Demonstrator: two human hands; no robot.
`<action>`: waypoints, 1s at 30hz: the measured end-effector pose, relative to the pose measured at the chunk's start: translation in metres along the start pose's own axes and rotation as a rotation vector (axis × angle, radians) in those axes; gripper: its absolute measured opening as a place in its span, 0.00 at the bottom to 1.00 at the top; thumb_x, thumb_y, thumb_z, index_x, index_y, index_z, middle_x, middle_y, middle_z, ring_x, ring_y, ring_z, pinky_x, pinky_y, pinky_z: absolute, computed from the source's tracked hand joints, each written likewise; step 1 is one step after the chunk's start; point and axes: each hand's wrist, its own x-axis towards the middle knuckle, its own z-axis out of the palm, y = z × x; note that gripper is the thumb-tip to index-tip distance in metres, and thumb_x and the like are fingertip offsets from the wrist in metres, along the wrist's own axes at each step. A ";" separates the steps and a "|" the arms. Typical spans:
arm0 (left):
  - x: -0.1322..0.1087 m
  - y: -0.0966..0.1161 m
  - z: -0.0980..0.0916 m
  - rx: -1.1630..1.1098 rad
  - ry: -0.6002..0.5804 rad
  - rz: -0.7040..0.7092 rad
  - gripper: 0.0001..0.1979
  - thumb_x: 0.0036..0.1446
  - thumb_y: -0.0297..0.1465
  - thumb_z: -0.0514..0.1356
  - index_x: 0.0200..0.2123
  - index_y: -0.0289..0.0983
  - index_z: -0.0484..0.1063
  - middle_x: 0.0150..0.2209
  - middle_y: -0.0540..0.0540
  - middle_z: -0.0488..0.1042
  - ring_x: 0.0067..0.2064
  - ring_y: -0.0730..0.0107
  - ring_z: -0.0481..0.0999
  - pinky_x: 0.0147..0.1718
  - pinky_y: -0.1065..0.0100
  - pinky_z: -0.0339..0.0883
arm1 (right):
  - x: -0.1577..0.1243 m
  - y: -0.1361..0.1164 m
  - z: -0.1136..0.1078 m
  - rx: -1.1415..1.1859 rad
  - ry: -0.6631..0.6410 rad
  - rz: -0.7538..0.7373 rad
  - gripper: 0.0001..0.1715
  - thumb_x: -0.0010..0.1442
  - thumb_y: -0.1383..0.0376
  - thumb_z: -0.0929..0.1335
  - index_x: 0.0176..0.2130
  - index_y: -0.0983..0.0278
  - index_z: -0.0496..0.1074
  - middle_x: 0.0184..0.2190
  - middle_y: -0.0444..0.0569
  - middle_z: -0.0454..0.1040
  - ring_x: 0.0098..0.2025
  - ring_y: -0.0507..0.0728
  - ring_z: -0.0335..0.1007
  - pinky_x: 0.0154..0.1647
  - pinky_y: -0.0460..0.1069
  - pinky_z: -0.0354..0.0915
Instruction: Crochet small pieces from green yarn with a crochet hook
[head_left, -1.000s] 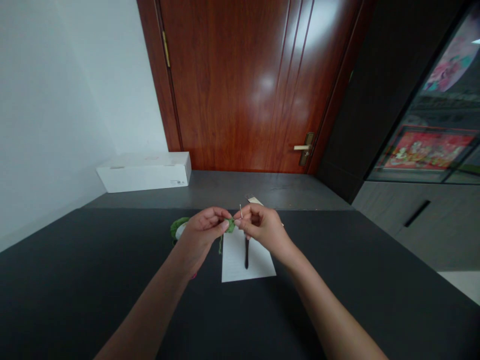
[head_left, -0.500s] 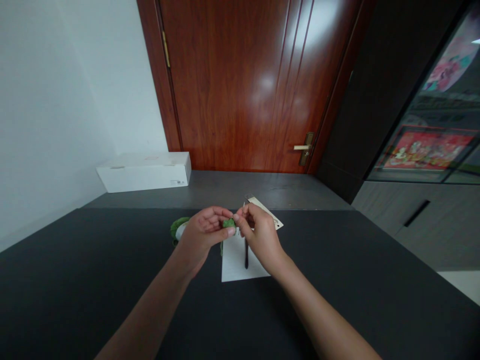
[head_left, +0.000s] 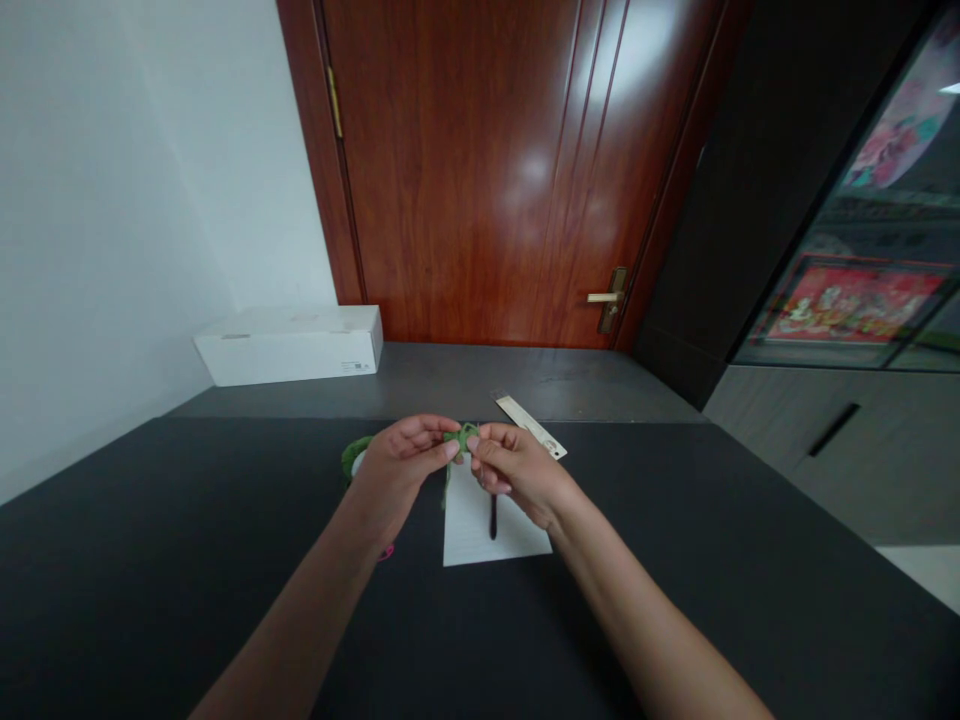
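Note:
Between my two hands is a small piece of green yarn work (head_left: pixel 462 437), with a loop standing up at its top and a loose strand hanging below. My left hand (head_left: pixel 405 455) pinches its left side between thumb and fingers. On the right side, my right hand (head_left: pixel 514 462) is closed with thumb and forefinger pressed on the piece. Any thin tool in the right hand is too small to make out. Behind my left hand, partly hidden, lies a ball of green yarn (head_left: pixel 354 455) with a white core.
Under my hands a sheet of white paper (head_left: pixel 469 545) lies on the black table (head_left: pixel 187 560), a dark pen (head_left: pixel 493 518) on it. A beige ruler-like strip (head_left: pixel 534 427) is behind my right hand. Something pink (head_left: pixel 386 552) shows by my left wrist. A white box (head_left: pixel 292 345) stands back left.
My right hand has turned and come closer to the left, its thumb now on the green piece. A green loop now stands up. The thin pale stick seen at the right fingers no longer shows clearly.

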 end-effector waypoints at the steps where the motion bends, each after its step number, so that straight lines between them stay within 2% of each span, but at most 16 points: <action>1: 0.000 0.000 0.001 -0.008 -0.007 -0.011 0.11 0.45 0.26 0.71 0.35 0.33 0.78 0.29 0.47 0.81 0.32 0.71 0.78 0.37 0.68 0.70 | -0.001 -0.001 0.001 0.006 -0.005 0.004 0.25 0.47 0.51 0.79 0.26 0.65 0.68 0.18 0.39 0.69 0.15 0.43 0.53 0.15 0.42 0.42; 6: 0.000 0.000 0.000 -0.032 0.005 -0.002 0.12 0.43 0.24 0.72 0.34 0.33 0.77 0.27 0.48 0.79 0.30 0.71 0.77 0.35 0.69 0.70 | -0.001 0.000 0.009 0.025 0.034 -0.064 0.25 0.48 0.52 0.79 0.25 0.64 0.66 0.17 0.38 0.68 0.15 0.43 0.52 0.15 0.42 0.42; 10: 0.000 0.000 0.000 -0.043 0.083 0.037 0.13 0.40 0.23 0.72 0.33 0.34 0.77 0.27 0.50 0.78 0.29 0.73 0.76 0.32 0.71 0.69 | 0.003 0.009 0.016 0.003 0.120 -0.110 0.25 0.48 0.52 0.78 0.25 0.63 0.64 0.16 0.36 0.66 0.14 0.43 0.52 0.14 0.42 0.43; 14: -0.002 -0.002 0.004 0.120 0.206 0.176 0.12 0.41 0.21 0.70 0.32 0.35 0.77 0.26 0.52 0.77 0.27 0.73 0.74 0.29 0.72 0.67 | 0.007 0.019 0.020 -0.170 0.231 -0.195 0.21 0.50 0.53 0.76 0.30 0.62 0.66 0.17 0.36 0.69 0.13 0.45 0.56 0.13 0.41 0.47; 17: -0.002 -0.004 0.004 0.175 0.224 0.203 0.11 0.43 0.21 0.68 0.32 0.35 0.76 0.25 0.52 0.76 0.26 0.73 0.74 0.28 0.72 0.67 | 0.007 0.022 0.021 -0.188 0.254 -0.229 0.21 0.51 0.53 0.76 0.30 0.61 0.65 0.17 0.37 0.70 0.13 0.45 0.57 0.14 0.42 0.49; 20: 0.000 -0.004 0.001 0.106 0.134 0.143 0.12 0.44 0.23 0.69 0.35 0.35 0.76 0.26 0.51 0.78 0.28 0.72 0.76 0.31 0.70 0.69 | 0.006 0.019 0.018 -0.063 0.194 -0.150 0.23 0.49 0.51 0.77 0.27 0.62 0.65 0.16 0.37 0.68 0.13 0.45 0.54 0.13 0.42 0.44; 25: 0.001 -0.002 -0.003 -0.056 0.032 0.059 0.14 0.43 0.23 0.71 0.36 0.35 0.75 0.29 0.50 0.78 0.32 0.71 0.77 0.35 0.69 0.70 | 0.003 0.008 0.010 0.133 -0.048 0.043 0.24 0.48 0.54 0.78 0.23 0.64 0.66 0.14 0.35 0.59 0.16 0.42 0.45 0.16 0.42 0.39; 30: 0.003 -0.005 -0.005 -0.037 -0.006 0.042 0.11 0.43 0.24 0.71 0.33 0.34 0.77 0.29 0.48 0.80 0.31 0.70 0.77 0.35 0.68 0.71 | 0.002 0.007 0.007 0.126 -0.068 0.065 0.24 0.48 0.53 0.78 0.24 0.64 0.65 0.16 0.35 0.58 0.17 0.43 0.43 0.17 0.43 0.38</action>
